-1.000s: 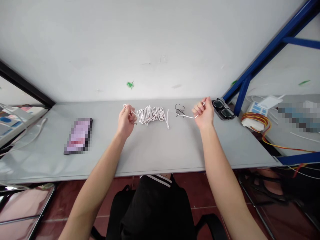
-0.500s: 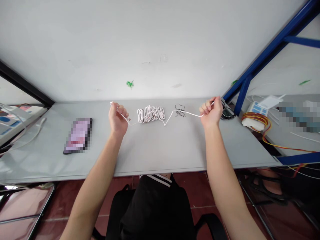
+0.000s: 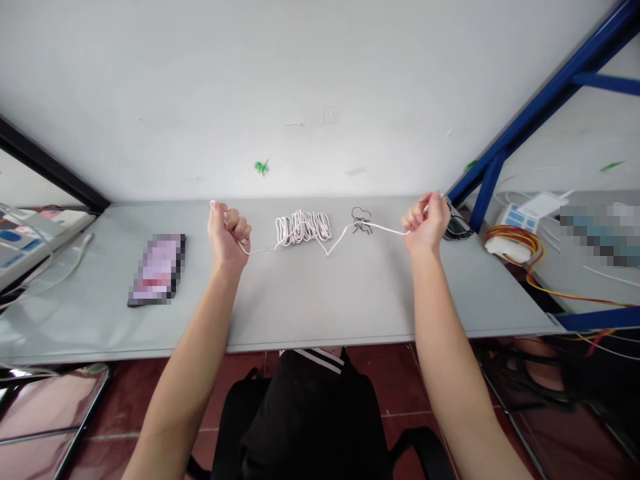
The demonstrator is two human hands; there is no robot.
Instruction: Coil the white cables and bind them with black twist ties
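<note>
My left hand (image 3: pixel 228 233) is closed in a fist around one stretch of white cable (image 3: pixel 260 251), and a short loop pokes out above the fingers. My right hand (image 3: pixel 426 223) pinches the other stretch (image 3: pixel 380 228) between its fingers, with a tip showing past them. The cable runs low over the grey table (image 3: pixel 320 300) and dips in a V between the hands. It crosses a coiled bundle of white cable (image 3: pixel 303 228). A small tangle of thin black cord (image 3: pixel 361 220) lies just under the cable's right stretch.
Dark glasses (image 3: pixel 457 227) sit behind my right hand at the table's right end. A pixelated phone (image 3: pixel 157 270) lies left of my left hand. A blue metal frame (image 3: pixel 540 120) and red-yellow wires (image 3: pixel 515 243) stand to the right. A black chair (image 3: pixel 300 420) sits below the table edge.
My hands have drawn apart, the left moving leftward and the right slightly rightward. The white cable has pulled out longer and tauter from the bundle, which looks shorter.
</note>
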